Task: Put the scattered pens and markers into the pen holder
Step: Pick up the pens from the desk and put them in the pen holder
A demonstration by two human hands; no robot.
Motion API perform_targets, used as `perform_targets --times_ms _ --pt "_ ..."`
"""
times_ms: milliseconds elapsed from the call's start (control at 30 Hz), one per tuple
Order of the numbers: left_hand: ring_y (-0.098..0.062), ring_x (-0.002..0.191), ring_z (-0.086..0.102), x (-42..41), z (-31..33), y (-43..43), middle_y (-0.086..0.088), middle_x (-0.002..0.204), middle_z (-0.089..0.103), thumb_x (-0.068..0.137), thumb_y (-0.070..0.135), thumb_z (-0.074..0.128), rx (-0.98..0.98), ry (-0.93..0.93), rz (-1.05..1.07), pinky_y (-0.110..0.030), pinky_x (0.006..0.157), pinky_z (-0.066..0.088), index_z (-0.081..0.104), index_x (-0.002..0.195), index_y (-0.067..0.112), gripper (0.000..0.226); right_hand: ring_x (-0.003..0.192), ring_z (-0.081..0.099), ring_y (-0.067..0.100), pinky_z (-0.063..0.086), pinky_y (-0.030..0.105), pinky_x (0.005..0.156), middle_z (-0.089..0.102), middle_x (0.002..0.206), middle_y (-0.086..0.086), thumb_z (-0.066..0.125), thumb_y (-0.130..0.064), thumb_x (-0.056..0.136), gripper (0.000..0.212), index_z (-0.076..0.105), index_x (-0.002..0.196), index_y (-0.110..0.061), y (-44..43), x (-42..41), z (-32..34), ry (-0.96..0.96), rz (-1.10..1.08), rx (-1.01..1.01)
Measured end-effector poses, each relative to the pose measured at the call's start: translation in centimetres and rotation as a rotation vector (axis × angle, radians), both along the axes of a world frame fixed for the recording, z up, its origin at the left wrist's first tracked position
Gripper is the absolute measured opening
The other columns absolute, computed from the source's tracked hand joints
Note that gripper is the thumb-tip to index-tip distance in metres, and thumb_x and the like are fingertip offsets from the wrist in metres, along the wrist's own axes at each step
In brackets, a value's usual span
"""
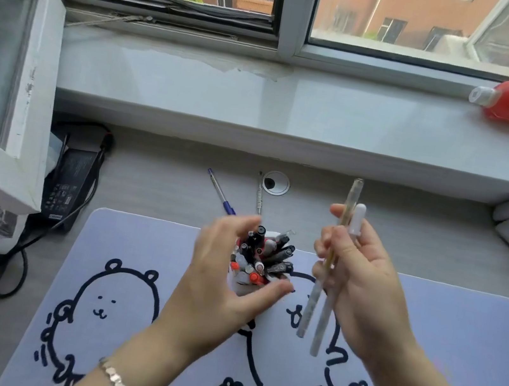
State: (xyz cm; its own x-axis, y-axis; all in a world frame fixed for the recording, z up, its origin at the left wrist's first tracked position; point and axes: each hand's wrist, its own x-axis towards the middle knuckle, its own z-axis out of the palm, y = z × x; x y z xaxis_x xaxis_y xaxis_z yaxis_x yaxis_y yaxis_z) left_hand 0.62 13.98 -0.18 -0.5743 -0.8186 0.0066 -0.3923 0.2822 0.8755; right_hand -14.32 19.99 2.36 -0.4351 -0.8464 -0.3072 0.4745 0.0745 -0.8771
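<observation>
Blue pen (221,191) + grey pen (259,195) lie loose nr tabletop's (165,178) far edge. Left hand (227,272) cupped wide, blurred, round pen holder (264,258) at mat's (138,241) far edge; contact unclear. Right hand (363,277) grips 2 pens (325,304), fingers curled. We judge holder crammed: forcing both in could tip it, spill pens.

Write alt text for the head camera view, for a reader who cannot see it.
A person's right hand holds two pale pens beside a pen holder crammed with pens, which the blurred left hand curves around, on a desk mat printed with cartoon bears. A blue pen and a grey pen lie on the desk beyond it.
</observation>
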Motion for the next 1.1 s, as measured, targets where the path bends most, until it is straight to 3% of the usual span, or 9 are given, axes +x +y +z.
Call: perform_targets --times_ms 67,167,300,400,633,833,967,1033,1100 --pt "0.0 0.088 0.057 -0.8 0.8 1.0 0.011 0.092 0.061 0.07 0.05 0.069 0.264 0.03 -0.079 -0.011 0.078 0.044 0.052 0.1 0.038 0.037 0.053 0.05 0.001 0.041 0.012 0.044 0.051 0.059 -0.008 0.044 -0.009 0.09 0.021 0.059 0.092 -0.024 0.2 1.2 -0.2 -0.061 -0.03 -0.007" --pt "-0.012 0.069 0.059 -1.8 0.7 2.0 -0.002 0.079 0.063 0.087 0.028 0.057 0.31 0.016 -0.178 -0.022 0.065 0.051 0.055 0.091 0.032 0.006 0.054 0.06 0.001 0.05 0.014 0.05 0.062 0.056 -0.012 0.046 -0.003 0.091 0.02 0.059 0.095 -0.018 0.7 2.3 -0.4 -0.07 0.0 0.016" --pt "-0.005 0.062 0.052 -1.7 0.2 2.5 0.002 0.075 0.057 0.093 0.021 0.047 0.316 0.048 -0.132 -0.022 0.06 0.053 0.058 0.095 0.031 0.015 0.053 0.057 -0.002 0.039 0.007 0.042 0.063 0.073 -0.008 0.065 -0.01 0.078 0.017 0.066 0.09 -0.021 1.3 0.9 -0.5 0.144 0.011 0.152" --pt "-0.002 0.066 0.053 -1.4 0.3 2.5 0.007 0.076 0.055 0.092 0.02 0.047 0.289 0.012 -0.122 -0.021 0.06 0.053 0.059 0.099 0.028 0.016 0.053 0.049 0.002 0.034 0.009 0.038 0.06 0.078 -0.005 0.068 -0.027 0.067 0.035 0.063 0.101 -0.024 1.3 -0.7 0.3 0.21 -0.047 0.15" --pt "0.001 0.067 0.052 -0.9 0.5 2.3 0.025 0.071 0.057 0.09 0.017 0.051 0.139 -0.028 -0.13 -0.011 0.063 0.04 0.064 0.092 0.025 0.016 0.048 0.046 0.006 0.036 0.012 0.042 0.066 0.078 0.024 0.063 -0.01 0.081 0.013 0.068 0.086 -0.021 1.2 -1.2 1.1 0.399 -0.046 0.054" --pt "-0.005 0.044 0.038 -0.9 1.5 2.3 0.011 0.053 0.051 0.082 0.017 0.048 0.713 0.217 -0.211 -0.011 0.041 0.029 0.069 0.077 0.022 0.022 0.044 0.045 0.008 0.032 0.011 0.037 0.073 0.07 0.005 0.055 0.001 0.083 0.023 0.066 0.085 -0.018 2.3 -1.1 1.3 0.293 -0.047 -0.052" --pt "-0.006 0.073 0.055 -1.3 0.9 0.8 0.008 0.08 0.061 0.083 0.028 0.054 0.059 0.053 -0.187 -0.012 0.069 0.043 0.067 0.096 0.023 0.018 0.045 0.049 0.009 0.034 0.012 0.039 0.071 0.068 -0.001 0.062 -0.011 0.075 0.009 0.063 0.078 -0.019 2.5 -1.5 2.1 0.391 -0.118 -0.123" --pt "-0.003 0.103 0.048 -1.0 0.1 -0.3 0.006 0.109 0.055 0.081 0.037 0.058 -0.218 -0.007 -0.115 -0.005 0.092 0.032 0.059 0.114 0.019 0.038 0.049 0.053 0.009 0.038 0.011 0.045 0.071 0.071 -0.005 0.064 -0.013 0.075 0.011 0.064 0.083 -0.021 2.6 -1.8 2.3 0.536 -0.216 -0.162" --pt "0.001 0.121 0.029 -0.5 -0.9 -1.3 0.009 0.13 0.037 0.071 0.039 0.071 -0.235 -0.093 -0.021 0.0 0.101 0.015 0.042 0.131 0.02 0.068 0.052 0.055 0.007 0.041 0.011 0.05 0.071 0.075 -0.01 0.063 -0.007 0.082 0.016 0.063 0.088 -0.023 2.5 -2.3 2.3 0.674 -0.336 -0.216"
